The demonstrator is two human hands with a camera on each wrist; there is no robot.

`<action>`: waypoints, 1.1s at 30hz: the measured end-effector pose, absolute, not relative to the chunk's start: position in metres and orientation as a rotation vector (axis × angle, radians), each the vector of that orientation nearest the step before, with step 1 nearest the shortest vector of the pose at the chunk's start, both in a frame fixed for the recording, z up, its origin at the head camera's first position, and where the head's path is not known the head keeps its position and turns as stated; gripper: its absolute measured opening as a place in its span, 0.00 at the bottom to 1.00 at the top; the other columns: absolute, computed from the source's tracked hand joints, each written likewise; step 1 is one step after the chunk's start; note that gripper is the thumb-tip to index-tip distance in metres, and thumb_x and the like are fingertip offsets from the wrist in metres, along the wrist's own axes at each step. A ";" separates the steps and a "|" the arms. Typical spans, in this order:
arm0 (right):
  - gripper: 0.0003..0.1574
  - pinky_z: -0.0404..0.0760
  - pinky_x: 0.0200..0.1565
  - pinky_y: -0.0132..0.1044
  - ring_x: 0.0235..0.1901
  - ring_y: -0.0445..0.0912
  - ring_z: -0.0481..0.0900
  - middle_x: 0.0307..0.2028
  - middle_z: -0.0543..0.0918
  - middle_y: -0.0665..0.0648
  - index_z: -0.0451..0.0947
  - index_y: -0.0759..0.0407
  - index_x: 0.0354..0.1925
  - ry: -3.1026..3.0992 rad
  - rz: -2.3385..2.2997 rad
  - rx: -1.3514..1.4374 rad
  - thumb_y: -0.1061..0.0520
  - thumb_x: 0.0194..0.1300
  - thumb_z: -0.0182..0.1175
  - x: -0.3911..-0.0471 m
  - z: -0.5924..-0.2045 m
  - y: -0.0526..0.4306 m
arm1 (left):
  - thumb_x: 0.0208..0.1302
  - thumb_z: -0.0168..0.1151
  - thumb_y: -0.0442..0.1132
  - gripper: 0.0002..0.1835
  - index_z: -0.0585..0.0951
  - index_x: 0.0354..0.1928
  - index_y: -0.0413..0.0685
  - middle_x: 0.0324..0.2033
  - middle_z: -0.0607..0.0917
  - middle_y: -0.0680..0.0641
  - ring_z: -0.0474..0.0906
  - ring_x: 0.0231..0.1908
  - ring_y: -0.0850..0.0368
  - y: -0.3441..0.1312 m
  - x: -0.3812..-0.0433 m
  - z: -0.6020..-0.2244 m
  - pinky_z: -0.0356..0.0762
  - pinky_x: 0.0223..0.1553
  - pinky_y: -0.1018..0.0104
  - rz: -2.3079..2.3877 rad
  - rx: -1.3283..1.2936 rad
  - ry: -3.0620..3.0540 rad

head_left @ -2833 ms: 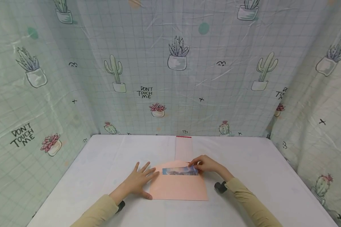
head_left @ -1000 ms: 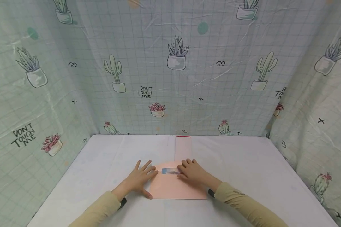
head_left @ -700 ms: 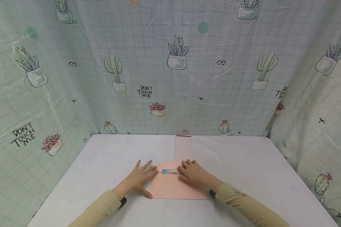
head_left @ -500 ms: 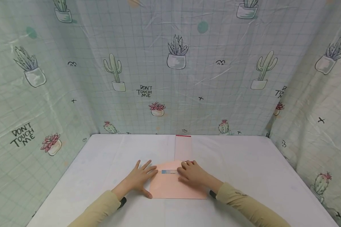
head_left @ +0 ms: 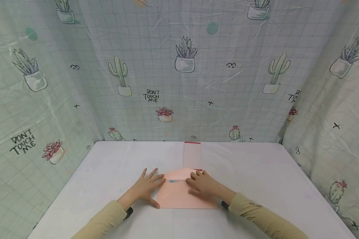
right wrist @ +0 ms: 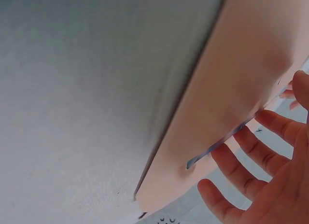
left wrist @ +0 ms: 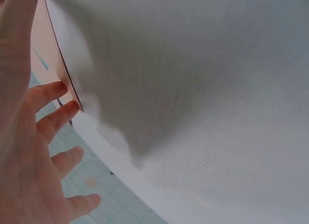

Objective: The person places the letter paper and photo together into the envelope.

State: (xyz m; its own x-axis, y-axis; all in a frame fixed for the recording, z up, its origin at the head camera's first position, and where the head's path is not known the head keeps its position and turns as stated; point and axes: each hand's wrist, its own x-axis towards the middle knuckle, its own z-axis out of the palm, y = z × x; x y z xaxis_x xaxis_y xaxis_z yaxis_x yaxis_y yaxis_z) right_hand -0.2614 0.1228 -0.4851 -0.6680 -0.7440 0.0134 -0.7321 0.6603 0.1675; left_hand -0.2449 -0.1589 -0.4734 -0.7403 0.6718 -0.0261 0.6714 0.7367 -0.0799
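A peach envelope lies on the table with its flap pointing away from me. From its opening shows a thin strip of a card printed in blue; the rest of the card is inside the envelope. My left hand, fingers spread, rests at the envelope's left edge, as the left wrist view also shows. My right hand lies over the right part of the envelope. In the right wrist view its loosely bent fingers touch the card's upper edge along the opening, holding nothing between them.
Behind the envelope lies a translucent pinkish strip with red ends, partly covered by the flap. White cloth covers the table. A curtain printed with potted cacti encloses the back and both sides.
My right hand has let go of the card's right end, moved left onto its upper edge and pushed it down into the envelope, leaving a thin strip. My left hand has stayed put.
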 end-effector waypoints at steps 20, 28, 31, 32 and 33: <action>0.24 0.66 0.36 0.35 0.37 0.43 0.67 0.38 0.70 0.46 0.69 0.45 0.53 -2.792 -0.188 1.247 0.37 0.63 0.45 -0.263 -0.482 0.124 | 0.29 0.61 0.74 0.55 0.66 0.61 0.50 0.62 0.66 0.48 0.53 0.65 0.38 -0.161 -0.244 -0.473 0.51 0.57 0.32 0.113 -1.127 -2.923; 0.18 0.67 0.35 0.34 0.37 0.42 0.68 0.35 0.71 0.46 0.71 0.44 0.50 -2.718 -0.118 1.268 0.42 0.65 0.47 -0.269 -0.481 0.130 | 0.29 0.62 0.73 0.55 0.65 0.62 0.49 0.63 0.66 0.48 0.53 0.65 0.38 -0.160 -0.244 -0.472 0.51 0.57 0.32 0.115 -1.127 -2.934; 0.15 0.67 0.34 0.32 0.36 0.41 0.69 0.34 0.71 0.46 0.71 0.44 0.48 -2.665 -0.103 1.254 0.46 0.64 0.49 -0.274 -0.480 0.133 | 0.29 0.62 0.73 0.55 0.65 0.62 0.49 0.63 0.65 0.48 0.53 0.65 0.38 -0.160 -0.244 -0.472 0.51 0.57 0.32 0.115 -1.124 -2.939; 0.14 0.66 0.33 0.32 0.35 0.41 0.68 0.34 0.71 0.46 0.72 0.44 0.48 -2.648 -0.105 1.248 0.47 0.64 0.50 -0.276 -0.480 0.134 | 0.29 0.61 0.73 0.56 0.65 0.62 0.49 0.63 0.65 0.48 0.53 0.65 0.39 -0.160 -0.244 -0.473 0.51 0.57 0.32 0.116 -1.123 -2.940; 0.14 0.66 0.32 0.31 0.34 0.41 0.68 0.33 0.72 0.46 0.72 0.45 0.47 -2.632 -0.108 1.239 0.48 0.64 0.50 -0.278 -0.480 0.135 | 0.29 0.61 0.73 0.56 0.65 0.62 0.49 0.63 0.65 0.48 0.53 0.65 0.38 -0.160 -0.244 -0.473 0.51 0.57 0.32 0.115 -1.124 -2.942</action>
